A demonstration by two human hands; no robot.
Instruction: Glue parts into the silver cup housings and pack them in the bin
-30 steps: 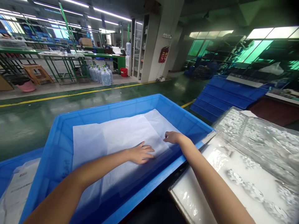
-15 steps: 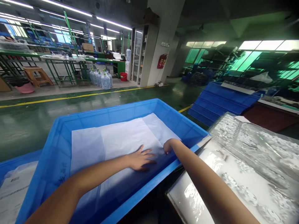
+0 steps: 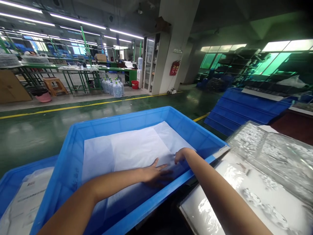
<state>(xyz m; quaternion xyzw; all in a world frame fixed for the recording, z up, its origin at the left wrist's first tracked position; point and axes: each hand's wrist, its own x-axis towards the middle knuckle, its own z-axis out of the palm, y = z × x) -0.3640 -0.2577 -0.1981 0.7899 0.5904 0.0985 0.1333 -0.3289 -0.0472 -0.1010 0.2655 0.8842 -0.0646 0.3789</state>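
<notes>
A large blue plastic bin (image 3: 73, 143) stands in front of me, lined with white paper sheets (image 3: 132, 147). My left hand (image 3: 154, 171) lies flat on the paper near the bin's front wall, fingers spread. My right hand (image 3: 181, 155) rests just to its right on the paper's edge, fingers curled down toward the sheet; whether they pinch it I cannot make out.
Clear plastic trays (image 3: 269, 153) with small shiny parts lie on a white surface (image 3: 220, 202) at the right. A second blue bin (image 3: 14, 176) with papers sits at the lower left. Stacked blue lids (image 3: 239, 107) lean behind. Green floor, benches and water bottles (image 3: 113, 86) lie beyond.
My right hand has drawn back toward the bin's front, closer to the left hand. The left hand slid slightly nearer along the paper. The view shifted a little.
</notes>
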